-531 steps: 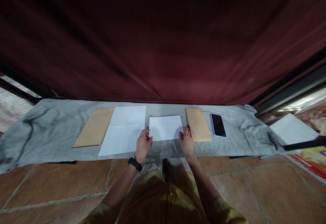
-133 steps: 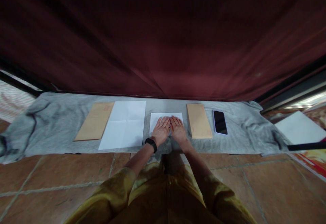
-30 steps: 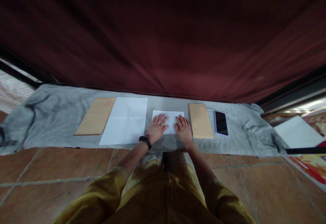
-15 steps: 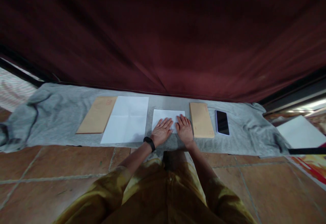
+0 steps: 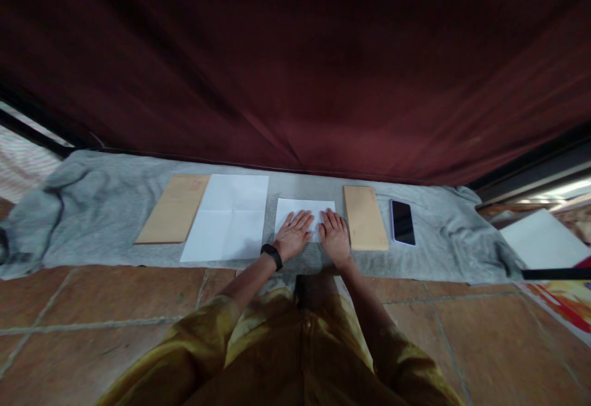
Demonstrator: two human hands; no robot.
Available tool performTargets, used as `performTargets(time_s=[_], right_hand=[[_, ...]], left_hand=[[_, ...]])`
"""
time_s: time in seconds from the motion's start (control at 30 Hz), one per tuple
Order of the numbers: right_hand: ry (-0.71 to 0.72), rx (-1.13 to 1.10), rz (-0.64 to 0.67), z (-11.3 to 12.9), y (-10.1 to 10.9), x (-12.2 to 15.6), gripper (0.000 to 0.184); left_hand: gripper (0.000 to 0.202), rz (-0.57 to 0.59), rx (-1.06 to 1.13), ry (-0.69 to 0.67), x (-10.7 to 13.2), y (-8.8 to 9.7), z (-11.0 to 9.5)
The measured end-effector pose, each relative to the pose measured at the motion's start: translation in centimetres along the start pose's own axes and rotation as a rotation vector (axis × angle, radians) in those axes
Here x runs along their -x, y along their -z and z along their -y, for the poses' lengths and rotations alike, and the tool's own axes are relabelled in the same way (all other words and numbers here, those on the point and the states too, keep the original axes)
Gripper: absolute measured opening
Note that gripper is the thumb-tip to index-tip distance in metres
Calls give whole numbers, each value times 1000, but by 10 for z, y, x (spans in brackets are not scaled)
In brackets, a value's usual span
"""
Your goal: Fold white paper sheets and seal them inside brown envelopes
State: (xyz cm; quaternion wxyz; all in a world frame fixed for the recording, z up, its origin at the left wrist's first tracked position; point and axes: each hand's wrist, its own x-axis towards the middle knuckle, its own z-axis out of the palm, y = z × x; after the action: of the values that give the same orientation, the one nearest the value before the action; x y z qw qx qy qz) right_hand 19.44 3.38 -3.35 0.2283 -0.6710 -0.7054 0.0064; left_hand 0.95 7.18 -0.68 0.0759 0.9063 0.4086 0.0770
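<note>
A white sheet of paper (image 5: 305, 204), seemingly folded, lies flat on a grey cloth (image 5: 434, 227) in front of me. My left hand (image 5: 294, 235) rests palm down on its left half, fingers stretched and spread. On the paper's right edge lies my right hand (image 5: 334, 237), flat too, with its fingers out. Neither hand grips anything. To the left lies a larger white sheet (image 5: 228, 218) with crease lines; its left edge borders a brown envelope (image 5: 173, 209). Close beside my right hand is another brown envelope (image 5: 366, 218), or a stack of them.
A phone (image 5: 403, 222) with a dark screen lies right of the envelopes. Behind the cloth hangs a dark red fabric (image 5: 295, 117). White board or paper (image 5: 545, 240) sits at the far right. Tiled floor (image 5: 124, 295) shows below the cloth's front edge.
Both hands stay flat on the paper, almost unmoved. The view has shifted very slightly.
</note>
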Motion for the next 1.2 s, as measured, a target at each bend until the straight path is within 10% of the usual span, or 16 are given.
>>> performTargets(time_s=[0.63, 1.2], right_hand=[[-64, -38, -58, 3, 9, 17, 48], [212, -110, 151, 35, 20, 23, 43]], left_hand=[[53, -9, -7, 82, -4, 6, 31], [52, 6, -4, 34, -1, 4, 23]])
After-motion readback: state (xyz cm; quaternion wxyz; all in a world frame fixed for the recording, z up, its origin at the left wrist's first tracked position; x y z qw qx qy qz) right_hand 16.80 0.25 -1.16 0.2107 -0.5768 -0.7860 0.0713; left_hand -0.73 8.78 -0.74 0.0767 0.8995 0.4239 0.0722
